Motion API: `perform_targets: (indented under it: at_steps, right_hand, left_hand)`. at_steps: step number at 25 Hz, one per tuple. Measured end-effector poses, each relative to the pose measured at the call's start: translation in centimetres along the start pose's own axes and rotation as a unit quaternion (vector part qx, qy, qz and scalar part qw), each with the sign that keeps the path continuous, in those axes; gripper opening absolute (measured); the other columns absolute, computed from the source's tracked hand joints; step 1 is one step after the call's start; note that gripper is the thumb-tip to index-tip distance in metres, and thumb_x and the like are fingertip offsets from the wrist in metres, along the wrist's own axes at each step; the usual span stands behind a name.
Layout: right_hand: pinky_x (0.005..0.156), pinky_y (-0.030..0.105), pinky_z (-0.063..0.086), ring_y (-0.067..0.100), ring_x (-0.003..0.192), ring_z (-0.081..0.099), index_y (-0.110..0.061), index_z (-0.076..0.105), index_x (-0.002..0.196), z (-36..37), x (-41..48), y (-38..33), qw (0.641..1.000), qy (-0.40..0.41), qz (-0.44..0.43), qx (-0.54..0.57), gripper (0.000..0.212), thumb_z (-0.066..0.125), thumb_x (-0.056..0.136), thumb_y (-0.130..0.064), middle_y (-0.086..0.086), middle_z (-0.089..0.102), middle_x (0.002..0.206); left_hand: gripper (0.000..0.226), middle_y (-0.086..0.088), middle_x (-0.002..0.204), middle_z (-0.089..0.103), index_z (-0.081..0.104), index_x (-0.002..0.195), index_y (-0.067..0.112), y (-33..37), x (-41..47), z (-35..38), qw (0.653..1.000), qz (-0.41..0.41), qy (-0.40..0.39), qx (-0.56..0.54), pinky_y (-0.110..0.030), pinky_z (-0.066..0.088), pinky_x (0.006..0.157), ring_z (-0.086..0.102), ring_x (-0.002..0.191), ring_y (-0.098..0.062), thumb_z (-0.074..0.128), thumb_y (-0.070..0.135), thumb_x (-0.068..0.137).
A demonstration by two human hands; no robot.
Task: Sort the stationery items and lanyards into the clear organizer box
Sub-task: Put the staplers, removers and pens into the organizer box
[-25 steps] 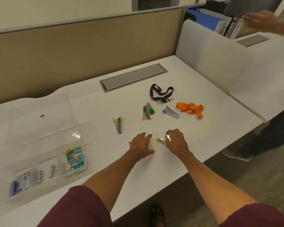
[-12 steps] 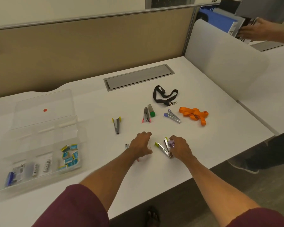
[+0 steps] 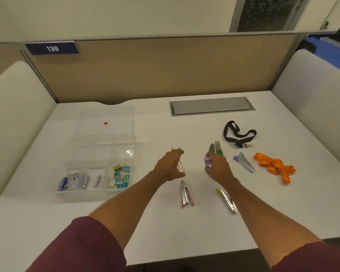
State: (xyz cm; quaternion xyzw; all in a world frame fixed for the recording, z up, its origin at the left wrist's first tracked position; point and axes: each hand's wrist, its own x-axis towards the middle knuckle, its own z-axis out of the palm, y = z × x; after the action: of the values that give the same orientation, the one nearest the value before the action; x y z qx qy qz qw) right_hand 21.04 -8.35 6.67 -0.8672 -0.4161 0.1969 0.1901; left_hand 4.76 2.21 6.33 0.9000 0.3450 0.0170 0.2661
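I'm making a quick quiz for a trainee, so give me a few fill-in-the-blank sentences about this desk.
The lanyard lying farthest right is ____. The blue sign reads ____. The dot on the box lid is ____. The right hand grips a tool tipped in ____.
Missing: orange; 139; red; purple.

Head-worn, facing forward-down, near desk (image 3: pixel 161 228)

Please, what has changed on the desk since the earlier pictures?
The right hand picked up a purple-tipped metal tool and moved forward; the left hand also moved forward, holding a pale pink item. The black fabric lanyard, orange fabric lanyard and clear plastic organizer box stayed put.
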Motion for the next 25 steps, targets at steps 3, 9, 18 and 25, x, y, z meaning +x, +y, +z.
perform_targets:
  at_steps: [3,9,18,25]
  right_hand:
    - [0.081,0.036,0.051,0.034,0.104,0.059,-0.006,0.055,0.121,1.7,1.7,-5.2,0.998,-0.009,-0.068,-0.005,0.037,0.06,0.084,-0.003,0.019,0.056,0.113]
    - [0.076,0.029,0.043,0.031,0.099,0.059,-0.01,0.056,0.116,6.2,4.5,-14.9,0.991,-0.028,-0.132,0.019,0.034,0.064,0.083,-0.013,0.015,0.054,0.11]
    - [0.083,0.03,0.047,0.029,0.101,0.06,-0.01,0.054,0.118,13.1,7.7,-24.4,0.986,-0.058,-0.151,0.043,0.039,0.068,0.083,-0.02,0.013,0.051,0.115]
    - [0.087,0.037,0.05,0.03,0.104,0.061,-0.006,0.052,0.124,15.6,9.0,-25.9,0.975,-0.111,-0.167,-0.096,0.04,0.064,0.088,-0.021,0.012,0.045,0.128]
  left_hand:
    - [0.082,-0.009,0.126,0.05,0.033,0.139,0.018,-3.9,-0.8,-3.6,0.999,-0.028,0.034,0.002,-0.04,0.047,0.092,0.047,0.117,-0.027,0.077,0.029,0.071]
    - [0.095,-0.012,0.128,0.051,0.023,0.145,0.021,-12.1,-1.6,-8.9,0.993,-0.086,0.077,-0.037,-0.045,0.048,0.097,0.048,0.121,-0.028,0.08,0.021,0.068]
    - [0.118,-0.015,0.114,0.058,0.004,0.15,0.03,-20.2,-0.4,-11.3,0.993,-0.109,0.03,-0.043,-0.044,0.052,0.09,0.057,0.105,-0.03,0.085,0.018,0.064]
    - [0.125,-0.015,0.115,0.067,-0.003,0.151,0.033,-22.3,1.4,-10.8,0.997,-0.06,-0.044,-0.029,-0.039,0.05,0.096,0.064,0.1,-0.027,0.087,0.02,0.064]
